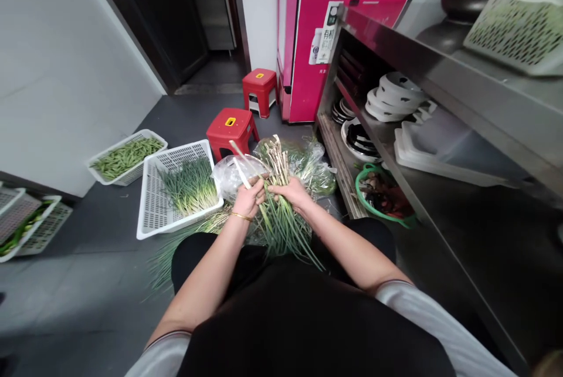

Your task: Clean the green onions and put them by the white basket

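Note:
My right hand (291, 192) is closed around a bunch of spring onions (278, 160), their pale root ends up and green leaves (285, 230) hanging over my lap. Touching the same bunch from the other side, my left hand (250, 199) is closed on a narrow white blade-shaped thing (241, 173) that points up and away. A single stalk also passes by its fingers; whether they grip it I cannot tell. More spring onions lie loose on the floor below, partly hidden by my arms. To the left, a white basket (152, 204) holds a neat pile of spring onions (193, 186).
Clear plastic bags (233, 175) of greens lie beyond my hands. Two red stools (229, 125) stand ahead. A basket of green beans (127, 158) is at far left. On the right are a metal shelf (440, 66) with dishes and a green basket (359, 189).

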Demonstrator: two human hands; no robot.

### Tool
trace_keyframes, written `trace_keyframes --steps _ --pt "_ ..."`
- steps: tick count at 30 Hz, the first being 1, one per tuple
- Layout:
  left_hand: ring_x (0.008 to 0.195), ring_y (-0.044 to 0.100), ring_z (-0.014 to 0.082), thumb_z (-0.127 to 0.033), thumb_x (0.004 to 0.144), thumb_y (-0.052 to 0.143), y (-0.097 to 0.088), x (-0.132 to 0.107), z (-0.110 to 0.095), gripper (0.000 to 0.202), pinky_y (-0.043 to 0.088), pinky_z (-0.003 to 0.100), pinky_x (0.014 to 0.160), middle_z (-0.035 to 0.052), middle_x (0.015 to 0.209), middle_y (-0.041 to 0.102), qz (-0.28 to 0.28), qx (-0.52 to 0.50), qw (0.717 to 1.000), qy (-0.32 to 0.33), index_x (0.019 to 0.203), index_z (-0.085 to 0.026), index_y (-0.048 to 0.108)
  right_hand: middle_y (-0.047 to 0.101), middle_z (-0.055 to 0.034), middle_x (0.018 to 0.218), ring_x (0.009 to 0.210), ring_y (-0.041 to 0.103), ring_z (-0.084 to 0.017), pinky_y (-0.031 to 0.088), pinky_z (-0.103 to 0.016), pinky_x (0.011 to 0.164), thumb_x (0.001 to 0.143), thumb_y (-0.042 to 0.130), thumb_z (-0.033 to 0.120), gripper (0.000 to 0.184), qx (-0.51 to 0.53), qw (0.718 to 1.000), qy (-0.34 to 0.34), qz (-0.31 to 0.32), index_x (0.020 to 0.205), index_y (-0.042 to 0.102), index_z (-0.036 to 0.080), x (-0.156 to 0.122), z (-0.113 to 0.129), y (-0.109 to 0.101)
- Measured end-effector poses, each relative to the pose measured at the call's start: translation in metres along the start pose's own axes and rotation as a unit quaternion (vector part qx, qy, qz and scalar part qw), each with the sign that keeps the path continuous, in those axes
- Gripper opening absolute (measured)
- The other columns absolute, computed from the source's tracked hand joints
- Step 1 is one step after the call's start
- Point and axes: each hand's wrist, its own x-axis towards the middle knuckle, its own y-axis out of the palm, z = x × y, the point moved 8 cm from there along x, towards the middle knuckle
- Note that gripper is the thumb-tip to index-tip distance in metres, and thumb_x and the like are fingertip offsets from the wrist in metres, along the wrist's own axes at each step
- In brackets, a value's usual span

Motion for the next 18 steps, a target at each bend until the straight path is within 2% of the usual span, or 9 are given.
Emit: trace_keyframes --steps 3,6,10,13,16,18 --pt "0.037 0.024 -0.0006 -0.032 0.052 0.085 0.001 0.001 0.012 0.043 0.015 0.015 0.034 -0.0097 0.047 0.034 -0.032 0.032 0.999 -0.019 0.082 -0.008 0.066 0.057 0.0052 0.049 0.04 0.05 -0.008 0.041 -0.02 0.039 0.049 0.08 0.023 0.032 -0.038 0.999 0.005 -0.02 0.074 0.061 0.014 0.001 -0.005 -0.015" --pt "0.035 0.024 -0.0011 -0.032 0.05 0.085 -0.006 0.002 0.017 0.039 0.013 0.015 0.034 -0.008 0.046 0.041 -0.061 0.062 0.996 -0.029 0.071 -0.009 0.061 0.056 0.0038 0.046 0.038 0.049 -0.009 0.039 -0.02 0.036 0.05 0.079 0.02 0.025 -0.083 0.995 0.045 -0.013 0.065 0.06 0.014 -0.002 -0.017 -0.031" --pt "0.032 0.027 -0.0007 -0.031 0.051 0.083 -0.013 0.003 0.015 0.035 0.013 0.017 0.033 -0.0015 0.049 0.053 -0.064 0.14 0.987 -0.044 0.061 -0.01 0.057 0.055 0.0031 0.043 0.037 0.049 -0.01 0.039 -0.02 0.035 0.052 0.077 0.017 0.02 -0.104 0.992 0.076 0.015 0.059 0.059 0.014 -0.015 -0.026 -0.04" --pt "0.032 0.03 0.0011 -0.029 0.052 0.081 -0.016 0.003 0.011 0.031 0.015 0.017 0.033 -0.0013 0.045 0.052 -0.052 0.203 0.977 -0.05 0.059 -0.01 0.059 0.056 0.0026 0.043 0.036 0.049 -0.009 0.038 -0.019 0.035 0.053 0.075 0.015 0.016 -0.102 0.991 0.077 0.028 0.058 0.06 0.014 -0.022 -0.026 -0.043" --pt "0.033 0.03 0.0014 -0.027 0.053 0.079 -0.022 0.003 0.005 0.027 0.015 0.017 0.033 -0.0008 0.046 0.054 -0.056 0.209 0.975 -0.058 0.062 -0.01 0.06 0.056 0.002 0.043 0.035 0.048 -0.009 0.036 -0.019 0.034 0.052 0.073 0.016 0.015 -0.098 0.992 0.072 0.035 0.057 0.059 0.013 -0.025 -0.025 -0.05" --pt "0.033 0.029 0.0006 -0.025 0.053 0.077 -0.029 0.003 -0.001 0.025 0.014 0.017 0.033 -0.0011 0.047 0.054 -0.083 0.187 0.977 -0.055 0.062 -0.011 0.058 0.056 0.0017 0.042 0.035 0.048 -0.009 0.037 -0.019 0.034 0.05 0.073 0.018 0.016 -0.083 0.993 0.076 0.034 0.056 0.059 0.013 -0.026 -0.025 -0.057"
